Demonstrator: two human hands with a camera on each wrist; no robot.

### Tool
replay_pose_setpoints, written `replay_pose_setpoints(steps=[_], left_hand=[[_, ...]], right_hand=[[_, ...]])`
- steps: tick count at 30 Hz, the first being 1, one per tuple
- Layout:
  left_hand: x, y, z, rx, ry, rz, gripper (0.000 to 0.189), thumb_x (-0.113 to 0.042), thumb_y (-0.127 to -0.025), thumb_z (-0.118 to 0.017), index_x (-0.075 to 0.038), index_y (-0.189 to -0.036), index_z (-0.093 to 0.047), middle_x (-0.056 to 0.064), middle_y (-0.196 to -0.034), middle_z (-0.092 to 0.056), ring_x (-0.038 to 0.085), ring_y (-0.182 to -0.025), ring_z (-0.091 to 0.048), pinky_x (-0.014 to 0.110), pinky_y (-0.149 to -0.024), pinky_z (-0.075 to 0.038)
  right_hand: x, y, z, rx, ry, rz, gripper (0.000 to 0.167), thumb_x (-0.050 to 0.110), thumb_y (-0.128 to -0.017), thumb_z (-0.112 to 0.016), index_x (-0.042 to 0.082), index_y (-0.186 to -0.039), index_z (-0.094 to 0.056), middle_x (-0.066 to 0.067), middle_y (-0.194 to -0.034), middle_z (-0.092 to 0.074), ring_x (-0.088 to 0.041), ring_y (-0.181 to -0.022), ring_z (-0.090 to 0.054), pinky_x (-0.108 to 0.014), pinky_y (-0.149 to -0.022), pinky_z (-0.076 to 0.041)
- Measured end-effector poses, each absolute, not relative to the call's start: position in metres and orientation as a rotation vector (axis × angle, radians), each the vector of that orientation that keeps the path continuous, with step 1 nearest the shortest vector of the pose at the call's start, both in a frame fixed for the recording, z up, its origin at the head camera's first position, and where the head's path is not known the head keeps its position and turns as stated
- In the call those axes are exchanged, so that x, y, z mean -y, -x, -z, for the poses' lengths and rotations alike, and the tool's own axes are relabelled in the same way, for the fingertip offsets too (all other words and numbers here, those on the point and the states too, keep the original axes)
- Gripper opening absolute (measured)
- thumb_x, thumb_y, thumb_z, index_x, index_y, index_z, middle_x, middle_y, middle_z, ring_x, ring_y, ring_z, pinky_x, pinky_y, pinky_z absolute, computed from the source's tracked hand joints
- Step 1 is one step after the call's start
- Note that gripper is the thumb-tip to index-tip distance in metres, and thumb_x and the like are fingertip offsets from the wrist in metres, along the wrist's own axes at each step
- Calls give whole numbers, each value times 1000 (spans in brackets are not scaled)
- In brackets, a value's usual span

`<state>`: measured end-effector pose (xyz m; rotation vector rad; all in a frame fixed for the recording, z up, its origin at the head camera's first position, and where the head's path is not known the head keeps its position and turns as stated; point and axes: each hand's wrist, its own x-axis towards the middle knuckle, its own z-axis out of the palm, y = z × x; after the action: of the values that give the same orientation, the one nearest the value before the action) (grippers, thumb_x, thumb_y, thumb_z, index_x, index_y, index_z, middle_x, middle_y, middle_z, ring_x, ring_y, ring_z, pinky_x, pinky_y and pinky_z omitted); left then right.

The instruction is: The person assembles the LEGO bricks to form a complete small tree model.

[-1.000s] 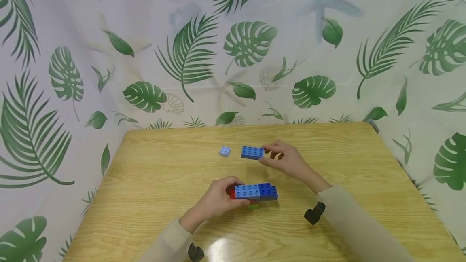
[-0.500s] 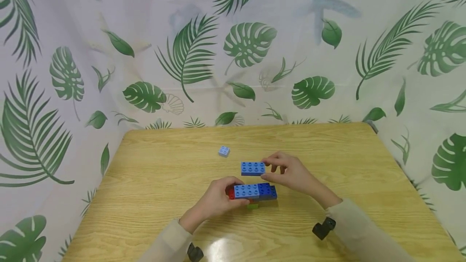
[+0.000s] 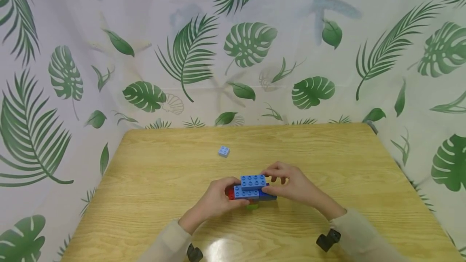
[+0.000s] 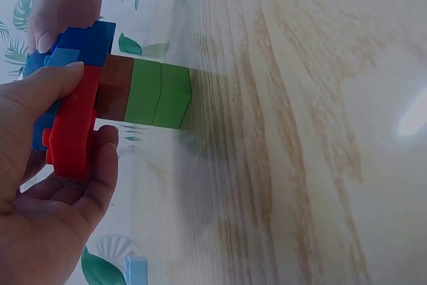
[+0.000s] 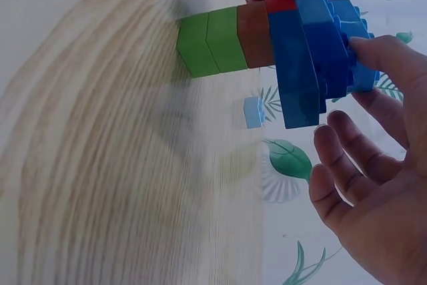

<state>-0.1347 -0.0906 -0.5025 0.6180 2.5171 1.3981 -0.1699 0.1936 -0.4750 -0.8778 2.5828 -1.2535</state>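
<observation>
My left hand grips the left end of a toy brick build, thumb and fingers around its red brick. The build stands on two stacked green bricks with a brown brick above them. Over that lie the red brick and a blue brick, then a light blue and a dark blue brick. My right hand pinches the right end of a blue eight-stud brick, which overlaps the top of the build in the head view. Its other fingers are spread below in the right wrist view.
A small light blue four-stud brick lies on the wooden table behind the build. A leaf-printed cloth hangs along the back and sides of the table. Each sleeve carries a black wrist camera.
My right hand has brought the blue eight-stud brick toward me, from behind the build to over its top. The left hand keeps its grip in the same place.
</observation>
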Motion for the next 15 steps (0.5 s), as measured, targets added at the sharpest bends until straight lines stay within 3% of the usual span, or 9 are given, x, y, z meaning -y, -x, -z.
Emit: replay_pose_setpoints(steps=[15], left_hand=[[91, 135, 506, -2497, -625, -1417, 46, -31, -90, -86, -9, -127, -68, 6, -118, -73, 12, -99, -67, 22, -83, -56]], right_hand=[[-192, 159, 471, -2528, 917, 1239, 39, 34, -94, -82, 20, -130, -75, 2, -119, -68, -20, -101, -58, -32, -80, -50]])
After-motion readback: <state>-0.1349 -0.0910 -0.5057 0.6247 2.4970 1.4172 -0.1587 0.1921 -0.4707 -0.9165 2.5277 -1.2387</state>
